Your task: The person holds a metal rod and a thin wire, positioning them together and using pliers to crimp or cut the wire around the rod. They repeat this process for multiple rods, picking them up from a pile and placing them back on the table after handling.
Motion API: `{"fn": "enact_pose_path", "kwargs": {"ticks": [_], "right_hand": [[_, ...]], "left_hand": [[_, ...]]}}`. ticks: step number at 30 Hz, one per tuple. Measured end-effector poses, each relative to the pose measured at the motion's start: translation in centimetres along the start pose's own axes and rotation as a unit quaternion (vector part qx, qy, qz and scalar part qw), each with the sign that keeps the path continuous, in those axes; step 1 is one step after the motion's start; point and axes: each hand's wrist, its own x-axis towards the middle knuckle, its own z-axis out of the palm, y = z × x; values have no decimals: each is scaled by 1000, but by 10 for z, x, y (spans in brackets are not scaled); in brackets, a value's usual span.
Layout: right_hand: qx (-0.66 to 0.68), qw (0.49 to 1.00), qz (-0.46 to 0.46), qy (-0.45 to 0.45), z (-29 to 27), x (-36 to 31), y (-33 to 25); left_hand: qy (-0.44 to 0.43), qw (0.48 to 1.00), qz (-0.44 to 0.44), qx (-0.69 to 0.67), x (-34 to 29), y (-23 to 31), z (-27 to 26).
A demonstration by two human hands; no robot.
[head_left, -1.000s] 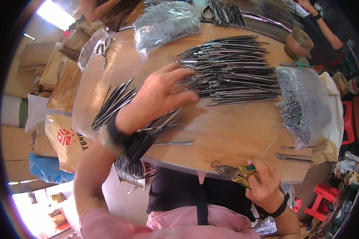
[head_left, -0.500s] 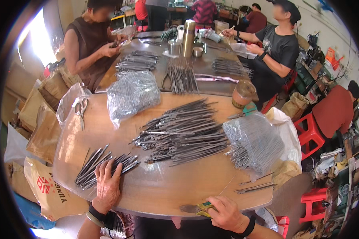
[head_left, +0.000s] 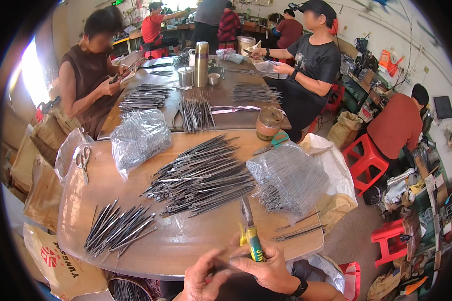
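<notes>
By the tabletop's (head_left: pixel 186 246) near edge, the right hand (head_left: pixel 273 271) wraps its fingers round the pliers (head_left: pixel 254 241), tip farward, likely for clearance; the left hand's (head_left: pixel 203 278) curl, blurred, any pinch unclear. Rods (head_left: pixel 201 175) lie beyond.

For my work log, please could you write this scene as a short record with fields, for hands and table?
Right hand: holds pliers, tips toward picture top
Left hand: beside right hand, blurred; unclear if it holds anything
Table, middle: large pile of dark strips
Table, left: small pile of similar strips; scissors beyond it
Clear bags: left bag and right bag, flanking large pile
</notes>
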Motion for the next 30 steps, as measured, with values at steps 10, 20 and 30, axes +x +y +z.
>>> {"fn": "enact_pose_path", "kwargs": {"ticks": [10,20,30], "right_hand": [[-56,998,15,24,-30,-14,16],[-164,985,16,-45,-28,-20,33],[-27,989,142,16,-49,-18,54]], "left_hand": [[-80,978,79,173,-4,-19,-13],[-136,925,141,326,-8,-27,-29],[78,879,160,442,36,-29,-123]]}}
